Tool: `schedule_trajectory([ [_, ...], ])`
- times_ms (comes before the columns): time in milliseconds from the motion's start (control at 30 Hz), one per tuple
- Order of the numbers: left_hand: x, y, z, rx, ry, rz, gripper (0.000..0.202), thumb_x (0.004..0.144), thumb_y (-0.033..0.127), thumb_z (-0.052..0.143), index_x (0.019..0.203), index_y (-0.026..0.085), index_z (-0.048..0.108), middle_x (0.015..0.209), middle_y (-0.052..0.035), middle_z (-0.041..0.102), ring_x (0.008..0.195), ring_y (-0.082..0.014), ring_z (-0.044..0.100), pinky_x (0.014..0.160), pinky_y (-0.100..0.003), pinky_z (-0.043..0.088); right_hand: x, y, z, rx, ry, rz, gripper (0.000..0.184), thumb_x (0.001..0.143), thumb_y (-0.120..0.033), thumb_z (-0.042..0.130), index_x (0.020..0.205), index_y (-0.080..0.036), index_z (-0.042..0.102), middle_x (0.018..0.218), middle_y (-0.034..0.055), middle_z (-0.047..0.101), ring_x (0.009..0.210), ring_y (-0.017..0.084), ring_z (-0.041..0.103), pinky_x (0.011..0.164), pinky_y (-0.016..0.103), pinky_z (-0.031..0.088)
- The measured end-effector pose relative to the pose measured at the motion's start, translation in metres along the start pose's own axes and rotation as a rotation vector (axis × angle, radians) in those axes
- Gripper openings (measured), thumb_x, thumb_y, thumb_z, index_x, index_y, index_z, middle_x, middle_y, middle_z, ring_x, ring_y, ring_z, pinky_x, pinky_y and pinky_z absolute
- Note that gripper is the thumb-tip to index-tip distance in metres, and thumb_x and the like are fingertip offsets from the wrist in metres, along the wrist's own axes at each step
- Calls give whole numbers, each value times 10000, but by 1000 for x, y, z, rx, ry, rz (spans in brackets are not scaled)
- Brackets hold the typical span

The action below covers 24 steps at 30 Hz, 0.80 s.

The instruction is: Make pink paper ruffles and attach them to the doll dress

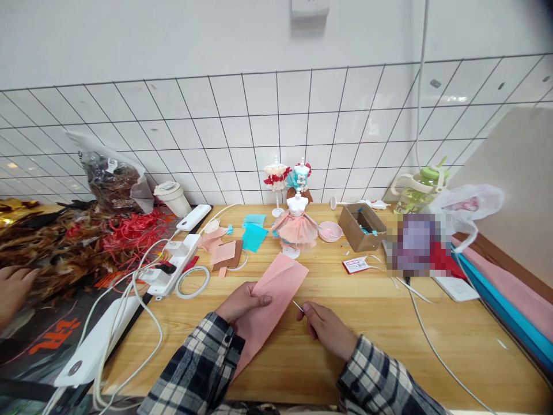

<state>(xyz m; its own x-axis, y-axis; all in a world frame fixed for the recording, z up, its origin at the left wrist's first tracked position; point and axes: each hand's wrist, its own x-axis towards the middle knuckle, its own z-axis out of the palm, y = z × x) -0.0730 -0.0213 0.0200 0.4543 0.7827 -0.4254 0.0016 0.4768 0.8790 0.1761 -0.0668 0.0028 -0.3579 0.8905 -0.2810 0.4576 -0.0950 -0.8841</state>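
Note:
A folded strip of pink fabric (276, 294) lies on the wooden table (371, 323) in front of me. My left hand (242, 302) rests on its left edge, fingers curled over the cloth and holding it down. My right hand (328, 328) is pinched on a thin needle (298, 306) whose tip points at the fabric's right edge. Behind the fabric stands a small white mannequin in a pink ruffled dress (296, 226). Two more tiny dressed mannequins (288, 177) stand near the tiled wall.
Left: a white power strip (173, 262) with cables, a tape ring (192, 281), cut pink and blue cloth pieces (242, 239), red threads and feathers. Right: a pink bowl (330, 231), a cardboard box (362, 226), a green bottle (417, 187), stacked fabric sheets (510, 294). Another person's hand (15, 288) shows at far left.

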Motion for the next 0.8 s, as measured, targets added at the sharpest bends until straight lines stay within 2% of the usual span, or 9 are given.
schedule_trajectory([
  [100,0,0,-1,0,3,-8,407,640,379,827,932,118,719,894,-65,743,790,-213,660,736,-289,477,3,-2,-1,21,18,-13,558,952,-586,227,919,-196,624,588,-4,547,597,160,522,620,288,382],
  [200,-1,3,-2,-22,4,-29,433,650,411,817,944,111,713,886,-77,742,798,-221,661,728,-290,480,3,-4,-5,101,93,-1,551,869,-667,390,846,-175,635,678,16,571,595,139,491,583,277,375],
  [267,-3,4,-2,-56,22,-34,449,670,451,796,957,118,707,876,-80,742,784,-217,665,722,-288,482,-1,-5,-5,288,14,132,570,782,-714,501,861,-165,629,614,-28,499,473,91,382,479,253,325],
  [333,-5,5,-2,-83,50,-26,472,694,502,763,978,129,703,861,-81,742,772,-215,669,725,-289,487,-6,-5,-3,561,-133,284,629,734,-738,545,973,-160,612,515,-101,346,382,56,214,387,225,223],
  [400,-7,6,-2,-72,50,-34,491,716,539,730,993,134,703,859,-86,742,779,-219,670,733,-290,488,-10,-7,2,794,-179,322,677,717,-739,572,1072,-163,569,482,-137,245,367,49,135,356,204,141],
  [533,-6,16,-3,55,-68,-111,455,748,554,689,933,140,718,862,-75,741,760,-208,656,721,-281,476,0,-18,14,881,15,256,579,655,-666,699,927,-192,508,493,-140,309,363,21,146,348,188,71],
  [667,-9,48,-14,308,-97,-147,414,713,556,712,814,155,722,823,-54,734,712,-201,636,680,-264,460,26,-37,27,893,192,222,443,629,-451,788,791,-209,454,459,-148,279,348,16,172,336,180,80],
  [733,-23,63,-18,352,68,-116,419,636,529,783,806,152,719,804,-64,728,722,-220,638,646,-265,465,39,-46,36,972,205,257,387,647,-357,776,769,-214,439,453,-150,257,346,18,173,339,172,70],
  [800,-48,66,-15,213,413,42,449,596,544,804,827,170,712,738,-55,708,707,-225,642,625,-275,483,50,-53,45,1022,211,281,333,687,-309,741,775,-215,434,470,-146,268,344,17,173,340,167,64],
])
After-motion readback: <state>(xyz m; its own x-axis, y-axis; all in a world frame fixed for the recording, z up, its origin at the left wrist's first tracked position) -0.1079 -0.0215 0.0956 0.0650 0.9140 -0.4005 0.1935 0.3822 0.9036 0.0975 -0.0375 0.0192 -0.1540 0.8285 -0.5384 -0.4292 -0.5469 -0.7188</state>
